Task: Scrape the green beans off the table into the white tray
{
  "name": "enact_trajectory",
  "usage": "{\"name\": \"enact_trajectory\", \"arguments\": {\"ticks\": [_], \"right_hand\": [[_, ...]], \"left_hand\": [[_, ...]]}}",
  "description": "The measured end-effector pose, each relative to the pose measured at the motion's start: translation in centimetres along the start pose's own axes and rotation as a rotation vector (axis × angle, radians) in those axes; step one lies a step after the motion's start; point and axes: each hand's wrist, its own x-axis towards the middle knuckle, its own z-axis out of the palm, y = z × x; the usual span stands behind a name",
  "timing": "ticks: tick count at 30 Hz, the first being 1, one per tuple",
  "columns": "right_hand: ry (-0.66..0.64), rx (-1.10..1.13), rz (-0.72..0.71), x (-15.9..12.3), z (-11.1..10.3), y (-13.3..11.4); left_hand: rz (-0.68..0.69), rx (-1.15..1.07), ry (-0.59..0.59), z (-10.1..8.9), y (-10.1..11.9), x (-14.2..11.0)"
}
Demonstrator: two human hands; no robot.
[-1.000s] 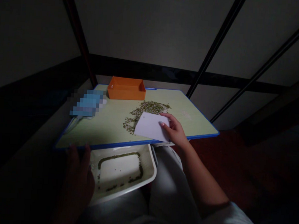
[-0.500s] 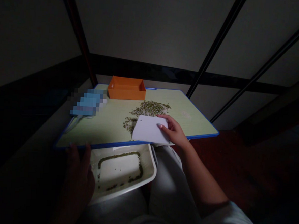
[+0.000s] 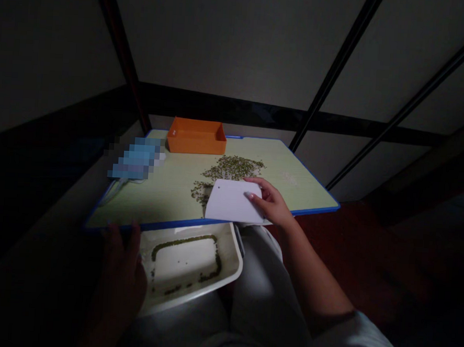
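Note:
My right hand point(image 3: 271, 203) grips a white dough scraper point(image 3: 232, 201), thumb on top and fingers behind it. The flat scraper, with a small hole in one corner, stands near the front edge of the table. Just beyond it, small green beans point(image 3: 238, 167) lie scattered on the tabletop, some of them partly hidden behind the scraper. Under the table edge a white plastic basin point(image 3: 185, 256) rests over my lap, with more beans lining its floor edges. My left hand point(image 3: 121, 271), in deep shadow, holds the basin's left side, its fingertips near the table edge.
An orange box point(image 3: 196, 144) stands at the back left of the pale green folding table point(image 3: 168, 190), which has a blue rim. A blurred blue packet point(image 3: 136, 160) lies at the left edge. A panelled wall point(image 3: 232, 42) rises behind.

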Motion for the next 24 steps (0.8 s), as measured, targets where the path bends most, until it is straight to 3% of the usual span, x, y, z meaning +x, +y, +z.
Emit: {"name": "enact_trajectory", "arguments": {"ticks": [9,17,20,24], "right_hand": [[-0.057,-0.076,-0.075,0.35,0.13,0.17],[-0.140,-0.031,-0.004,0.40,0.00,0.12],[-0.075,-0.026,0.004,0.41,-0.20,0.29],[0.144,-0.042,-0.060,0.54,-0.59,0.96]], "left_hand": [[0.050,0.018,0.028,0.22,-0.33,-0.17],[0.069,0.032,0.042,0.31,-0.51,-0.19],[0.066,0.034,0.043,0.32,-0.54,-0.18],[0.064,0.038,0.041,0.30,-0.45,-0.12]]}}
